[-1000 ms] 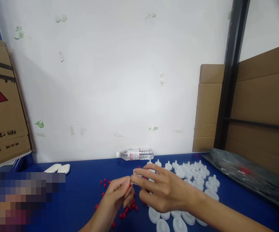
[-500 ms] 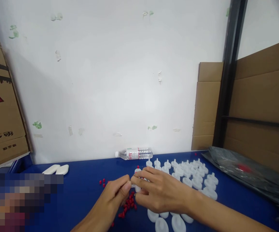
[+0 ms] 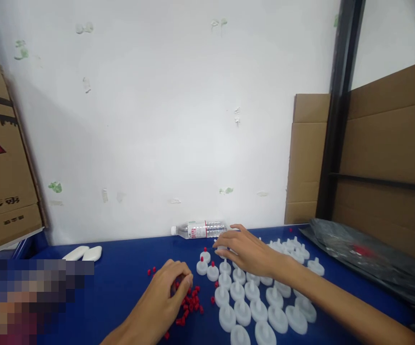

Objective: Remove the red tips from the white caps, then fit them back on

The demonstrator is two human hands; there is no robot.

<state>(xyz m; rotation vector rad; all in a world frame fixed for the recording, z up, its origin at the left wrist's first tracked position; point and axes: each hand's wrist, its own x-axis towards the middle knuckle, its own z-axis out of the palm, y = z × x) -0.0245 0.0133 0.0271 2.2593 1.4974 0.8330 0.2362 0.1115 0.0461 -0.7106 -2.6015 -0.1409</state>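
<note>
My left hand (image 3: 166,294) curls beside a pile of small red caps (image 3: 192,303), thumb and index fingertips together. Whatever lies between them is hidden, though some red shows inside the curl. Over the back left of the white pieces, my right hand (image 3: 245,248) has its thumb and fingers around a white round piece with a spout (image 3: 223,248), partly covered by the fingers. Three similar white pieces (image 3: 212,273) with red caps on their spouts stand between my hands. Several uncapped white spouted pieces (image 3: 258,309) spread in rows under and in front of my right forearm.
A clear water bottle (image 3: 198,230) lies along the wall. Two white oval objects (image 3: 92,253) rest at the left. Dark plastic bag (image 3: 358,254) and cardboard (image 3: 390,143) are at the right; a printed carton (image 3: 6,158) stands left. Loose red caps dot the blue table (image 3: 121,278).
My hands, together over a white piece before, have come apart. The right moved up and right to the back white pieces; the left moved slightly down and left to the red caps.
</note>
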